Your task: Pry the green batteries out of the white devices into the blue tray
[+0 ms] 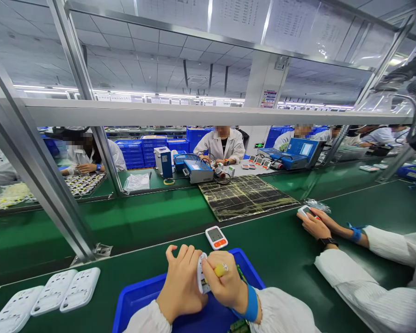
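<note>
My left hand (184, 283) grips a white plastic casing (201, 274), tilted on its edge, with its fittings facing right. My right hand (225, 280) is closed in a fist against the casing, around a yellow handle (221, 269) whose pale end pokes out; the rest of it is hidden by the fingers. Both hands are above a blue tray (136, 296), in which green circuit boards (241, 326) partly show. Just beyond my hands, a white and orange device with a grey screen (216, 237) lies on the green bench.
Several white casings (79, 289) lie at the left. On the right, a co-worker's hands (315, 223) hold a similar device. A dark gridded mat (247, 196) spans the gap ahead, near blue test boxes (198, 171). A metal post (60, 199) rises at the left; a shelf rail (208, 115) crosses above.
</note>
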### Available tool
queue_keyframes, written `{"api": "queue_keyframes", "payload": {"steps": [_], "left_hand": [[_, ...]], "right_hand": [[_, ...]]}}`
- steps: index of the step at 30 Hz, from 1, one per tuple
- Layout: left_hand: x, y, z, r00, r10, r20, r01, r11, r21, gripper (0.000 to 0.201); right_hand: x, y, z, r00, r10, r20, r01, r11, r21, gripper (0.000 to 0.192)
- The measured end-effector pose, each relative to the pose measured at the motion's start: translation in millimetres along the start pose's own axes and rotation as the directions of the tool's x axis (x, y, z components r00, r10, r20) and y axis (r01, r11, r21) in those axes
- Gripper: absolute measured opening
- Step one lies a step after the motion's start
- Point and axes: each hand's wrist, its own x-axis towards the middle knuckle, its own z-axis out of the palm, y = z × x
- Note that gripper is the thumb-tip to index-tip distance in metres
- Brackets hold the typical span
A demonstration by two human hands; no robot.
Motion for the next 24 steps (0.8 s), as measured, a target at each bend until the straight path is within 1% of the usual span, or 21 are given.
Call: {"api": "queue_keyframes", "payload": {"steps": [6, 13, 16, 18, 19, 21, 24], "left_hand": [[0, 5, 2.1, 0.999, 0.032, 0.043, -0.033, 0.999, 0.018, 0.034], [-1, 10, 8.5, 0.989, 0.113, 0.097, -0.122, 0.988, 0.092, 0.025], [-1, 10, 8.6, 0.979, 0.150, 0.138, -0.166, 0.980, 0.111, 0.026], [-2, 8, 4.0, 0.978, 0.151, 0.144, -0.166, 0.981, 0.099, 0.031], [-2, 6, 0.3, 0.982, 0.136, 0.131, -0.148, 0.985, 0.089, 0.034], [-2, 4, -7.9, 0.993, 0.087, 0.082, -0.092, 0.993, 0.070, 0.039], [-1, 3, -16.2, 0.999, 0.035, 0.029, -0.037, 0.997, 0.063, 0.041]], "right_hand": [[2, -3, -2, 0.996, -0.074, 0.050, 0.076, 0.996, -0.046, 0.035], [0, -6, -1, 0.985, 0.010, 0.172, 0.009, 0.994, -0.111, 0.034], [-1, -4, 0, 0.977, 0.008, 0.211, 0.024, 0.988, -0.150, 0.032], [0, -2, -1, 0.971, 0.012, 0.238, 0.030, 0.985, -0.172, 0.030], [1, -1, -1, 0.969, 0.031, 0.244, 0.013, 0.985, -0.174, 0.031], [3, 2, -1, 0.968, 0.098, 0.230, -0.067, 0.988, -0.141, 0.037], [5, 4, 1, 0.958, 0.210, 0.193, -0.212, 0.977, -0.012, 0.042]]}}
